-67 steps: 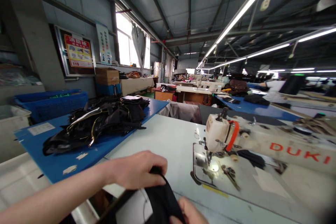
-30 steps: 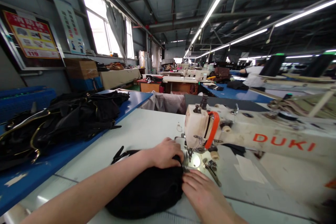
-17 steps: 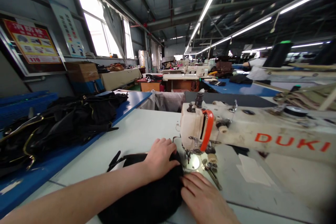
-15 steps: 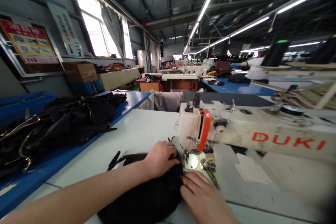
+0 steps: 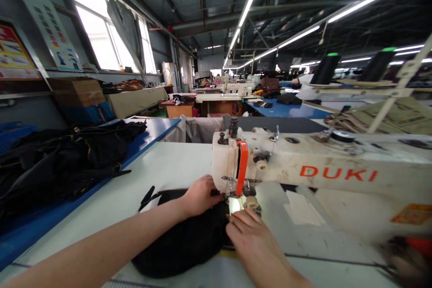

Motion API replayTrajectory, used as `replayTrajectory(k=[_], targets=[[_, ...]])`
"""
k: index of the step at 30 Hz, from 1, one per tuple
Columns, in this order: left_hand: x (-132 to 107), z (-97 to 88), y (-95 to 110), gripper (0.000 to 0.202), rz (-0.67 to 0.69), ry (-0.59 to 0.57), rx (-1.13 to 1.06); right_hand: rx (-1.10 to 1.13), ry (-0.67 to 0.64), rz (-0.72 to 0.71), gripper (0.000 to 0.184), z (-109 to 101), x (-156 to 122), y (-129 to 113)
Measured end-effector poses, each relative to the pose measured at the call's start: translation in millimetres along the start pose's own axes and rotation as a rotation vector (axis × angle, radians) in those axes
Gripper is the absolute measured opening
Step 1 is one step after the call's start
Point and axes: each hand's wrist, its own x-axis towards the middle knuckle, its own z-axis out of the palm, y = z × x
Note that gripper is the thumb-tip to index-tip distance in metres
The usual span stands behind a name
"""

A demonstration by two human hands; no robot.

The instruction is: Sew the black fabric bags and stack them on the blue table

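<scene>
the black cloth (image 5: pixel 182 240) lies on the pale table (image 5: pixel 172 159), its right edge at the sewing machine (image 5: pixel 286 155). the left hand (image 5: pixel 200 195) curls over it; the right hand (image 5: pixel 248 236) touches its edge, fingers together. whether either pinches is unclear.

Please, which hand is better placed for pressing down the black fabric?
Probably the left hand: it lies on top of the black fabric, while the right hand is at its edge.

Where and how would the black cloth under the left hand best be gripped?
Probably pinch the black cloth by its rounded near edge, coming from the person's side: that edge curves out uncovered, while the left hand and the right hand crowd the end beside the sewing machine.
</scene>
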Motion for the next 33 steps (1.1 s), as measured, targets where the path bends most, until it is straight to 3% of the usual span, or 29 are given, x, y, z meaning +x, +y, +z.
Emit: replayTrajectory(k=[6,16,21,24,28,31,33], targets=[[-7,2.1,2,0.015,0.038,0.006,0.006,0.018,0.073,-0.004,0.013,4,-6,-3],[-5,-0.2,1,0.015,0.043,-0.024,-0.006,0.046,0.043,0.017,0.017,6,-7,-3],[-7,-11.4,10,0.019,0.024,-0.056,0.003,0.056,0.054,-0.021,0.019,11,-11,0],[-26,-27.2,16,0.027,-0.014,-0.033,0.011,0.065,0.053,-0.041,0.023,12,-12,2],[-71,-45.9,15,0.029,-0.202,0.141,0.12,0.074,0.033,-0.055,0.028,12,-11,2],[-96,-51.8,8,0.023,-0.277,0.105,0.22,0.068,0.028,-0.056,0.032,11,-10,2],[-100,-52.8,4,0.015,-0.288,0.069,0.245,0.053,0.024,-0.049,0.035,11,-10,2]])
